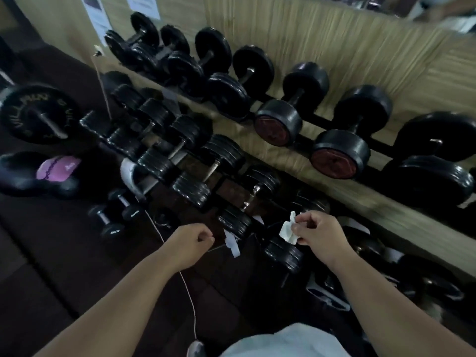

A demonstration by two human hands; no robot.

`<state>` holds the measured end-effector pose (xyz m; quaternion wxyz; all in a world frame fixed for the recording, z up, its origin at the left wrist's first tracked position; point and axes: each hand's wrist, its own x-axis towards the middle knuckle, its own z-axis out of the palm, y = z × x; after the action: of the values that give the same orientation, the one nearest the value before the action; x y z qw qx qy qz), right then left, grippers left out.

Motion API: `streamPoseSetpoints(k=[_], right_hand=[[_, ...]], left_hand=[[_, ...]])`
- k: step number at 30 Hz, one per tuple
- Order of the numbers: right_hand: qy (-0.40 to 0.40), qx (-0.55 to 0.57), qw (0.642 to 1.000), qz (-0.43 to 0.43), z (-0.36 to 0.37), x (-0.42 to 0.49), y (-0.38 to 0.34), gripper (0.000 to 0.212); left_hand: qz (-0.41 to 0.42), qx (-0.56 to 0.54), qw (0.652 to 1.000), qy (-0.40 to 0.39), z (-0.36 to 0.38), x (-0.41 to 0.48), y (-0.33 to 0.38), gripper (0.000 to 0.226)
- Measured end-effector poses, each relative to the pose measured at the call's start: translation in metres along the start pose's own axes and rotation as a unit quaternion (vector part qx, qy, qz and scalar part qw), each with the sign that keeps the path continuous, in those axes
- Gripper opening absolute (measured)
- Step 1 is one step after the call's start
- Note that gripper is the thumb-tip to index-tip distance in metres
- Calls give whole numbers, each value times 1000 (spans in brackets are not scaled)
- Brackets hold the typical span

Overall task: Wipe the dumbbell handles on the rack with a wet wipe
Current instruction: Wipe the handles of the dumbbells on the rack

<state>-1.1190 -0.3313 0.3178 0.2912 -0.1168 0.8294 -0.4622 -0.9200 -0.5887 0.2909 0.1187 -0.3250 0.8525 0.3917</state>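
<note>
Wet wipe (288, 231), white, crumpled: pinched at the fingertips of right hand (320, 234), over the near end of the lower tier. Left hand (192, 243) is curled beside a white paper tag (231, 244). A thin white cord (189, 300) runs past it; can't tell if it's gripped. Lower tier holds black plate-stack dumbbells (190, 188) with steel handles (251, 195). Upper tier of black metal rack (305, 139) holds black round-headed dumbbells with red end caps (340, 155). Pale wood-grain wall (334, 42) behind.
</note>
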Motion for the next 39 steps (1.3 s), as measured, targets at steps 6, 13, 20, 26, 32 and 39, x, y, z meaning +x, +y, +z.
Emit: streamPoseSetpoints(k=[6,13,20,26,32,39], right_hand=[[45,-14,998,30,0,32,1,7],[59,-26,994,89,15,94,8,6],[74,-22,986,145,64,126,5,6],[149,73,963,211,130,132,14,9],[200,123,943,237,174,155,42,10],[233,132,939,216,195,205,95,7]], left_hand=[[39,9,997,-71,-10,90,27,16],[23,60,987,-149,-10,184,42,14],[31,113,969,-220,-12,238,5,26],[56,143,954,-257,1,275,-29,35],[84,164,953,-241,50,308,-58,77],[86,27,991,-98,117,316,-82,83]])
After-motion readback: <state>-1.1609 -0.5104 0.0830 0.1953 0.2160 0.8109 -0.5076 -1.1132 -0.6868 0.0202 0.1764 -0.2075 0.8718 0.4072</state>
